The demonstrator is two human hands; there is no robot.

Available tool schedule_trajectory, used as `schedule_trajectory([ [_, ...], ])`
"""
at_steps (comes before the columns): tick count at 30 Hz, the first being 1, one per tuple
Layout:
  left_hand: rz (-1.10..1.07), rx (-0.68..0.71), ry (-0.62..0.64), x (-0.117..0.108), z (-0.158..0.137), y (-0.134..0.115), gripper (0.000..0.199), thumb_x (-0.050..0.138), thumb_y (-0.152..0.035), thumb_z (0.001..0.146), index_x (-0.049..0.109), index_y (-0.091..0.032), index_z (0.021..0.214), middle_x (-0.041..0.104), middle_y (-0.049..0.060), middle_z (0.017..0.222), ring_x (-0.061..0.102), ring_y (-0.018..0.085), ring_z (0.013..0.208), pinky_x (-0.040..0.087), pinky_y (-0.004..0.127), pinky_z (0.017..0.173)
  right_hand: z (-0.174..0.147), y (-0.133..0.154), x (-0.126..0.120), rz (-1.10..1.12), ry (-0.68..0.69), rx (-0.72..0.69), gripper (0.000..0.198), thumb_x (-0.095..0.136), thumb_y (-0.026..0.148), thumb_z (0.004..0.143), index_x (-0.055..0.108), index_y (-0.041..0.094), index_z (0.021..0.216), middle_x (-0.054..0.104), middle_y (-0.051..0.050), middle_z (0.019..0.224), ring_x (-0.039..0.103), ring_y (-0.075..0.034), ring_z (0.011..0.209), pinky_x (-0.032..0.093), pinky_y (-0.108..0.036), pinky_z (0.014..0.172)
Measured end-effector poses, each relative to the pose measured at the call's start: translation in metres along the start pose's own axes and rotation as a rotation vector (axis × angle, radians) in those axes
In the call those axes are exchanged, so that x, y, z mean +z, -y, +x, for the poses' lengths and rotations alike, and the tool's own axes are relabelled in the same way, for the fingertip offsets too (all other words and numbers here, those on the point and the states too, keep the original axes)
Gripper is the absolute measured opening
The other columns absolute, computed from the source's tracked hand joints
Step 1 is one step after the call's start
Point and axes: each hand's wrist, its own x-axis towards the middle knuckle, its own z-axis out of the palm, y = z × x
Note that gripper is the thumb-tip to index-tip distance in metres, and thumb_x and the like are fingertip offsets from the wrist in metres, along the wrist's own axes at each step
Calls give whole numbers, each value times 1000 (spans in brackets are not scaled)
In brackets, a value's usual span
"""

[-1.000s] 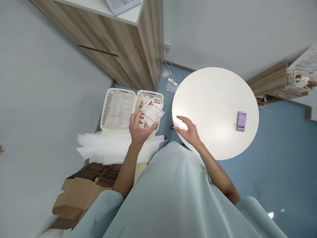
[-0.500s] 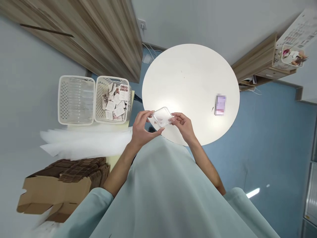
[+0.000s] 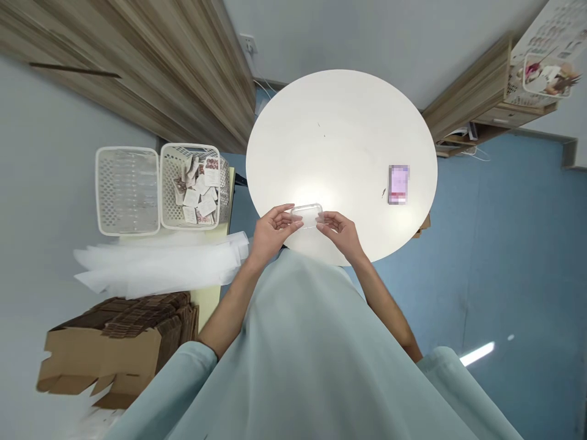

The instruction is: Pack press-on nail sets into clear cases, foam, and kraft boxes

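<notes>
Clear case (image 3: 307,215) turned since earlier | between fingers, left hand (image 3: 269,235), right hand (image 3: 343,236) pinching opposite ends

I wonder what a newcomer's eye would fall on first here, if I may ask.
Probably the round white table, straight ahead, with a purple item towards its right edge. Next, the clear case held between the left hand and right hand, at the table's near side.

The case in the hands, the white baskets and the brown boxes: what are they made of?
Case: probably clear plastic, glossy; it looks see-through with a bright rim, though glass can't be ruled out.
Baskets: likely moulded plastic, off-white; rows of holes pierce the walls.
Boxes: apparently cardboard, matt brown; the top one shows cut flaps.
</notes>
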Motion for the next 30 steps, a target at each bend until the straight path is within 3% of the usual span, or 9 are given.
schedule_trajectory([
  [3, 82, 16, 69, -2, 0, -5, 69, 92, -52, 75, 71, -21, 133, 81, 10, 103, 76, 28, 101, 57, 46, 99, 3, 5, -11, -94, 26, -55, 51, 86, 58, 82, 73, 27, 121, 75, -6, 125, 71, -23, 112, 59, -42, 100],
  [7, 123, 11, 68, -5, 2, -3, 72, 93, -52, 73, 70, -23, 135, 81, 11, 112, 75, 30, 110, 56, 48, 105, 4, 12, -11, -205, 44, -153, 35, 80, 58, 88, 73, 26, 100, 75, -2, 103, 69, -21, 98, 58, -39, 90],
  [11, -43, -135, 38, -4, 1, 5, 79, 91, -57, 74, 66, -20, 139, 74, 17, 133, 71, 33, 124, 54, 50, 111, -3, 12, 5, -301, -54, -285, 32, 75, 59, 93, 70, 27, 94, 70, -4, 97, 65, -21, 91, 58, -39, 82],
  [13, -167, -203, 89, -3, -2, 8, 73, 88, -60, 77, 68, -17, 134, 74, 18, 133, 70, 34, 126, 53, 52, 113, -8, 9, 13, -354, -64, -346, 29, 72, 57, 96, 70, 28, 95, 69, -4, 96, 64, -23, 92, 58, -41, 83],
  [16, -269, -191, 106, -3, -9, 11, 68, 91, -57, 74, 72, -17, 126, 75, 16, 131, 67, 34, 131, 50, 54, 116, -13, 1, 22, -414, -48, -387, 25, 69, 54, 99, 71, 29, 101, 69, -6, 98, 64, -24, 95, 59, -44, 84],
  [20, -268, -177, 99, -11, -15, 15, 68, 92, -50, 73, 72, -18, 130, 73, 17, 136, 64, 35, 135, 49, 54, 118, -16, -6, 29, -446, 1, -378, 26, 67, 55, 101, 71, 30, 105, 72, -7, 106, 67, -26, 102, 60, -46, 88],
  [23, -235, -151, 124, -22, -17, 17, 74, 93, -47, 73, 69, -19, 136, 68, 19, 145, 63, 36, 137, 50, 55, 118, -18, -1, 30, -470, 100, -361, 34, 78, 58, 92, 71, 30, 109, 72, -8, 123, 65, -29, 120, 58, -50, 101],
  [27, -221, -134, 178, -38, -20, 15, 85, 98, -46, 66, 67, -18, 140, 63, 19, 152, 60, 39, 140, 50, 55, 118, -20, 9, 28, -437, 199, -184, 43, 87, 61, 80, 71, 28, 104, 61, -8, 151, 59, -31, 140, 50, -54, 117],
  [30, -210, -129, 218, -45, -23, 13, 91, 100, -45, 63, 66, -19, 143, 59, 19, 156, 55, 40, 145, 47, 54, 121, -19, 8, 31, -273, 283, -34, 42, 87, 58, 80, 68, 26, 99, 67, -8, 144, 67, -28, 132, 51, -51, 119],
])
